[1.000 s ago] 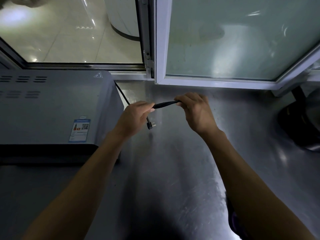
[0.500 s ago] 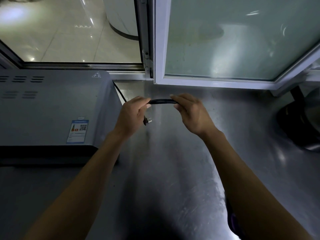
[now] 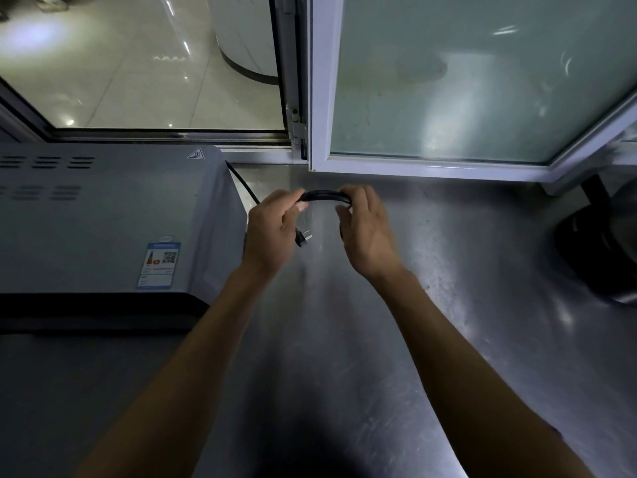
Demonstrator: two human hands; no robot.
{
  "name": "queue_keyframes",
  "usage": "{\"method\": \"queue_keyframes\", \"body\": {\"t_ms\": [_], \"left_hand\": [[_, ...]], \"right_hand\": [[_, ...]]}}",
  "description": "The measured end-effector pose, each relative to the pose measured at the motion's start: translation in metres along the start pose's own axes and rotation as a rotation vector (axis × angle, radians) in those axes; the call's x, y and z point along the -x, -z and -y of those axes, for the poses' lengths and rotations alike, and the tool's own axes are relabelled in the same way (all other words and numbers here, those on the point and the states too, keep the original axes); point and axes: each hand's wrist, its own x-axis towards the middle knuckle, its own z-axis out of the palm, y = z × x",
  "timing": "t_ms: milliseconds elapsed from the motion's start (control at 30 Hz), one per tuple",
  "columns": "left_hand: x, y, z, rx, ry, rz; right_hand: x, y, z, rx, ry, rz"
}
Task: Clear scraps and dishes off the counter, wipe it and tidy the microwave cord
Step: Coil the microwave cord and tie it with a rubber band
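Cord (image 3: pixel 325 195): black, light, springy; folded bundle above desk (image 3: pixel 344 339), right of microwave (image 3: pixel 103 219).
Hands: left hand (image 3: pixel 272 232) and right hand (image 3: pixel 365 232) each pinch a bundle end.
Plug (image 3: pixel 302 238): dangles; grip near folds, w/ firm pinch, likely uncoils.

Microwave (image 3: pixel 103 219) on desk (image 3: pixel 379 339) at left; cord (image 3: pixel 325 195) betw. both hands, right of it; window (image 3: pixel 448 81) behind.

Two bare forearms, no sleeves, bare hands.
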Motion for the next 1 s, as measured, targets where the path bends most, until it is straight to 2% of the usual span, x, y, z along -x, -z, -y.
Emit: {"method": "queue_keyframes", "body": {"t_ms": [100, 300, 433, 733, 1000], "left_hand": [[-0.004, 0.0, -0.004, 0.035, 0.016, -0.023], [-0.006, 0.002, -0.002, 0.06, 0.092, -0.041], [-0.008, 0.003, -0.003, 0.107, 0.171, -0.042], [-0.013, -0.002, -0.009, 0.156, 0.201, -0.064], [-0.013, -0.004, -0.007, 0.165, 0.229, -0.098]], "right_hand": [[0.002, -0.009, 0.008, -0.01, -0.074, -0.028], [-0.001, -0.025, 0.016, -0.016, -0.131, 0.065], [-0.004, -0.041, 0.021, 0.004, -0.184, 0.02], [-0.005, -0.064, 0.034, -0.029, -0.291, -0.024], [-0.007, -0.073, 0.049, -0.199, -0.275, -0.047]]}}
